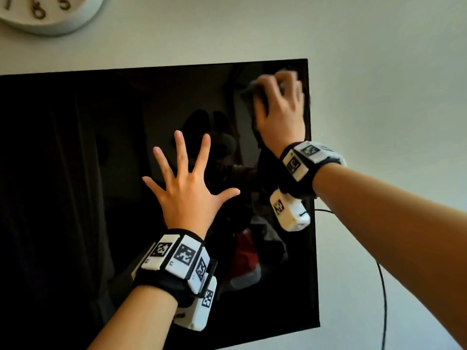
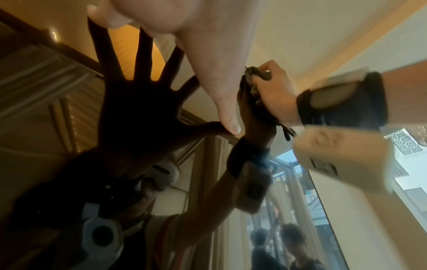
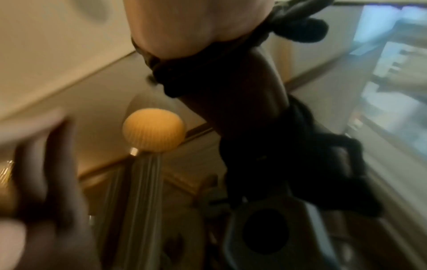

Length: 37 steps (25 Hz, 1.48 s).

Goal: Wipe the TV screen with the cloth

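Observation:
The black TV screen hangs on a pale wall and mirrors the room. My right hand grips a bunched dark grey cloth and presses it on the glass near the top right corner. In the left wrist view the cloth bulges out between the curled fingers of the right hand. My left hand lies flat on the middle of the screen with its fingers spread wide; its thumb touches the glass. The right wrist view is blurred, showing my palm over dark cloth.
A white wall clock hangs at the upper left above the TV. A black cable runs down the wall just right of the screen's right edge. Bare wall lies above and to the right.

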{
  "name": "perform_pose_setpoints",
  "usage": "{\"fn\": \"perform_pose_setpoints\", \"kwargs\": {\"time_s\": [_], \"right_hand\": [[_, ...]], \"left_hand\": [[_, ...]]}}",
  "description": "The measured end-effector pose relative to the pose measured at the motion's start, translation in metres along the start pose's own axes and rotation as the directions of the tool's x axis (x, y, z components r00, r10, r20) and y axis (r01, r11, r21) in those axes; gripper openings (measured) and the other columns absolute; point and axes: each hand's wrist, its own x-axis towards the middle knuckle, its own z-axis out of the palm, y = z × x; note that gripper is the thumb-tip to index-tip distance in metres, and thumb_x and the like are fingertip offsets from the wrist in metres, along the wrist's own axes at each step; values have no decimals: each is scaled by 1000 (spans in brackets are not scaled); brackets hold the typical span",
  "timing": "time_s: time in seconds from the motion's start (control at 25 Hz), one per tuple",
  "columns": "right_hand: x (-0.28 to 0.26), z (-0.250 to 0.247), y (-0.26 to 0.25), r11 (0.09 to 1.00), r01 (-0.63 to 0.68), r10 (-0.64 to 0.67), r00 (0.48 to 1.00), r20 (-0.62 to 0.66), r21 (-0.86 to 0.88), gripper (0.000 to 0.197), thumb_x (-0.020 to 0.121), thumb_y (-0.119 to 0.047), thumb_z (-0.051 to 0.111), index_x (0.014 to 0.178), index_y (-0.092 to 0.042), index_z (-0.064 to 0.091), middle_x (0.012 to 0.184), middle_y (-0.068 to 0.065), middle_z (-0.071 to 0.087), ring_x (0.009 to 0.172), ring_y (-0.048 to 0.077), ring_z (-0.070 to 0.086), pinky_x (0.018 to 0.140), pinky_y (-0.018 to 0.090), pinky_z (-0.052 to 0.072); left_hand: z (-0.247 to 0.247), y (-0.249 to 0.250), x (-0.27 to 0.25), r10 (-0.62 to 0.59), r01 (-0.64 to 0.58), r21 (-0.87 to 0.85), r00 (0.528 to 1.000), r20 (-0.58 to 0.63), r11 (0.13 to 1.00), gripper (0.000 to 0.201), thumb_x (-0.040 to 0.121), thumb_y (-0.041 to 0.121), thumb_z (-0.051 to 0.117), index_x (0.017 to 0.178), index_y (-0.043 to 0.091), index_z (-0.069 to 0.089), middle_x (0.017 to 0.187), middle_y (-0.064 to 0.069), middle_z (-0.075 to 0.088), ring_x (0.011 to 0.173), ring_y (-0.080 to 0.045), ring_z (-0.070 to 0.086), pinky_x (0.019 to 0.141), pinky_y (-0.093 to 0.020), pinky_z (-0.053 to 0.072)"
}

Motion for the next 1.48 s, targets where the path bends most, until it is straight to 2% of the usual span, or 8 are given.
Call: {"fn": "perform_pose_setpoints", "kwargs": {"time_s": [0.36, 0.52, 0.68, 0.84, 0.96, 1.12, 1.28, 1.48], "right_hand": [[-48, -11, 2, 983, 182, -182, 980, 80, 12, 18, 95, -22, 57, 108, -12, 64, 105, 15, 54, 91, 26, 51, 83, 37, 46], [-51, -19, 5, 974, -221, 225, 970, -90, 50, 15, 93, -19, 60, 106, -12, 64, 107, 15, 53, 95, 24, 49, 86, 36, 45], [-84, -22, 1, 991, 135, -133, 985, 109, -5, 17, 93, -18, 60, 108, -13, 64, 106, 15, 54, 92, 26, 49, 84, 38, 45], [-82, -21, -2, 951, -308, 310, 947, -85, 39, 14, 94, -19, 57, 107, -15, 62, 109, 13, 50, 96, 23, 47, 88, 40, 45], [-110, -23, -11, 999, 48, -46, 993, 106, -15, 16, 94, -20, 58, 108, -16, 63, 107, 10, 49, 92, 24, 47, 86, 38, 43], [-95, -24, -7, 923, -382, 385, 917, -104, 50, 13, 95, -19, 56, 108, -20, 56, 110, 11, 48, 96, 22, 44, 89, 39, 44], [-117, -13, -35, 999, 32, -31, 993, 118, -10, 16, 94, -22, 59, 110, -17, 60, 109, 6, 44, 92, 22, 44, 86, 37, 43], [-104, -2, -58, 972, -234, 234, 972, -35, 6, 13, 92, -19, 59, 106, -17, 60, 107, 12, 50, 92, 24, 44, 84, 40, 43]], "left_hand": [[0, 1, -1, 2, -2, -11, 1000, 4, 1000, 112, 65, 80, 59, 155, 40, 6, 165, -5, -7, 147, -46, -5, 104, -77, 16], [1, 1, -3, 13, -13, -6, 1000, 4, 1000, 111, 66, 82, 56, 155, 40, 4, 165, -6, -9, 147, -46, -7, 105, -76, 14], [3, -1, -4, 18, -18, -12, 1000, -10, 1000, 111, 67, 81, 56, 155, 39, 4, 165, -6, -7, 147, -46, -6, 105, -77, 14], [5, -2, -5, 35, -35, 6, 999, -14, 999, 110, 68, 83, 54, 155, 38, 4, 165, -7, -6, 147, -46, -5, 105, -76, 14], [2, -7, -7, 56, -56, -18, 998, 6, 998, 110, 68, 83, 54, 155, 37, 5, 165, -6, -6, 148, -43, -5, 109, -72, 12], [-3, -36, -25, 113, -113, -24, 994, -10, 993, 110, 68, 83, 53, 156, 33, 10, 165, -7, 4, 149, -40, 1, 114, -66, 17], [1, -61, -43, 72, -73, 31, 997, 34, 997, 119, 63, 84, 57, 156, 33, 5, 165, -3, -1, 148, -43, -3, 110, -72, 14], [5, -63, -44, 90, -90, 57, 996, 10, 994, 118, 63, 83, 57, 157, 30, 9, 165, -4, 6, 147, -45, 5, 109, -71, 19]]}}
